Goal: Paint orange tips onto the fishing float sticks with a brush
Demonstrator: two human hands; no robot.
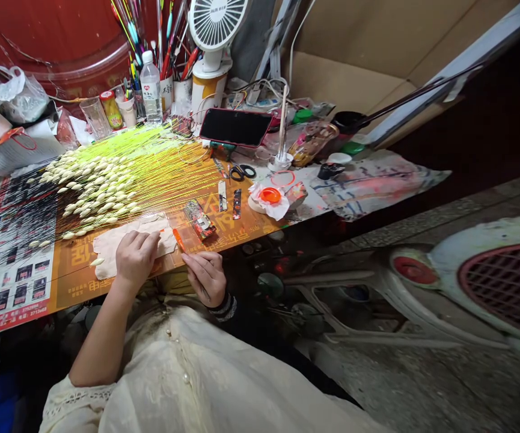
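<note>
My left hand (137, 255) rests on a pale pink cloth (105, 243) at the table's front edge. Its fingers are curled closed, and what they pinch, if anything, is hidden. One cream fishing float (96, 262) lies at the cloth's left side. Just right of the cloth, my right hand (206, 276) has its fingers closed on a slim orange stick (178, 239), which points up and left toward the cloth. Beyond the hands lies a pile of similar cream floats (101, 186) with long, thin yellow stems. A paint-stained block (199, 220) sits near my right hand.
Orange paint (270, 195) sits on white tissue to the right. Black-handled scissors (242, 172), a propped phone (235, 127), a water bottle (150, 89) and a white fan (218, 23) stand farther back. A stained cloth (377, 183) covers the table's right end. A scooter (449, 276) stands beside the table.
</note>
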